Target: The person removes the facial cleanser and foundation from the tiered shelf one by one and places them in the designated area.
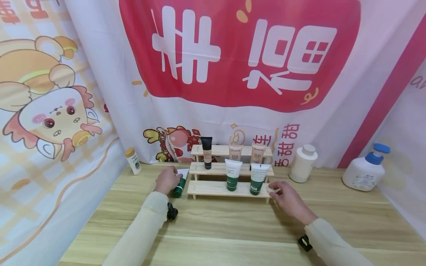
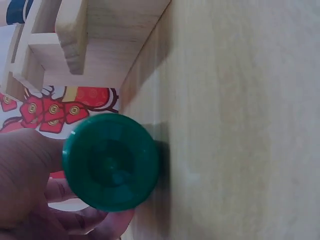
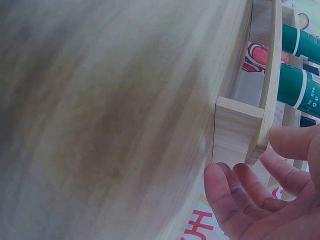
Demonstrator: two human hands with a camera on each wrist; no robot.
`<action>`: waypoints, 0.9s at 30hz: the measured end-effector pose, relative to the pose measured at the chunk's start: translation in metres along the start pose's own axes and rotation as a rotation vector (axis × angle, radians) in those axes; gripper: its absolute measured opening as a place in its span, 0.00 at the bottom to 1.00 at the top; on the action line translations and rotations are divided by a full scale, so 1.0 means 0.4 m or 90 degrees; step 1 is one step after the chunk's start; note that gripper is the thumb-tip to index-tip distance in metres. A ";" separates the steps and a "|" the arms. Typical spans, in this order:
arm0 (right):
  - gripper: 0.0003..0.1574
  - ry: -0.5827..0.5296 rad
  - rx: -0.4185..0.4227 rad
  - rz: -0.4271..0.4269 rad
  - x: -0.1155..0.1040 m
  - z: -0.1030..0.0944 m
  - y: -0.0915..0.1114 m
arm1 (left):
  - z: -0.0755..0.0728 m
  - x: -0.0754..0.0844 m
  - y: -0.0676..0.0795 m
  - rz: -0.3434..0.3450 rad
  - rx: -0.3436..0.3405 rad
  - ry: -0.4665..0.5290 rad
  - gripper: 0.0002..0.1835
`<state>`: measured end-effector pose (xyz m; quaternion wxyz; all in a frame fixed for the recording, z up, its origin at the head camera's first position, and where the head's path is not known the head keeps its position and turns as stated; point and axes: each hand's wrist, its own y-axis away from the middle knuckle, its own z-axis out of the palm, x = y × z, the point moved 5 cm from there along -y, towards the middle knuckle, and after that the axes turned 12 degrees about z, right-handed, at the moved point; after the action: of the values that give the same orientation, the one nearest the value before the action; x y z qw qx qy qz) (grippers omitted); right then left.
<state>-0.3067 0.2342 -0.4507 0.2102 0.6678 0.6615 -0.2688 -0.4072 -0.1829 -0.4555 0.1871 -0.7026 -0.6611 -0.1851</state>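
My left hand [image 1: 167,180] grips a green-and-white squeeze tube [image 1: 179,187] low at the left side of a three-step wooden display rack [image 1: 213,188]. The left wrist view looks straight at the tube's round green cap [image 2: 111,162], with the fingers curled around its far side. At the rack's right end, my right hand [image 1: 288,198] holds the bottom step, the thumb [image 3: 292,141] at the board's edge and the fingers bent by the leg. Two green-and-white tubes, one [image 1: 232,175] left of the other [image 1: 259,179], stand cap down on that bottom step.
Higher on the rack stand a black-capped tube [image 1: 207,153] and two beige BB tubes, one [image 1: 235,152] beside the other [image 1: 257,154]. A yellow-capped bottle [image 1: 133,161] is at the back left. A white bottle [image 1: 303,164] and a blue-pump bottle [image 1: 364,171] stand right, before the printed curtain [image 1: 206,111].
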 end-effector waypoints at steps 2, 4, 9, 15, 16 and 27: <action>0.16 -0.002 0.000 -0.001 0.000 0.001 0.000 | -0.011 0.011 0.004 0.018 0.036 -0.004 0.18; 0.16 -0.002 -0.001 -0.002 0.001 0.001 0.000 | -0.034 0.035 0.011 0.055 0.105 0.002 0.18; 0.17 -0.002 -0.002 0.006 0.001 -0.002 0.003 | -0.124 0.169 0.077 0.245 0.342 0.054 0.11; 0.17 -0.005 -0.001 0.006 0.001 -0.005 0.003 | -0.145 0.353 0.169 0.571 0.355 0.121 0.12; 0.17 -0.005 0.000 0.008 0.002 -0.005 0.002 | -0.135 0.374 0.176 0.605 0.319 0.126 0.14; 0.16 -0.010 0.000 0.010 0.006 0.003 0.000 | -0.030 0.460 0.182 0.659 0.206 0.049 0.23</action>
<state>-0.3068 0.2354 -0.4530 0.2176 0.6706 0.6547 -0.2727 -0.3240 -0.0348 -0.3531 0.3839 -0.8911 -0.2417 0.0097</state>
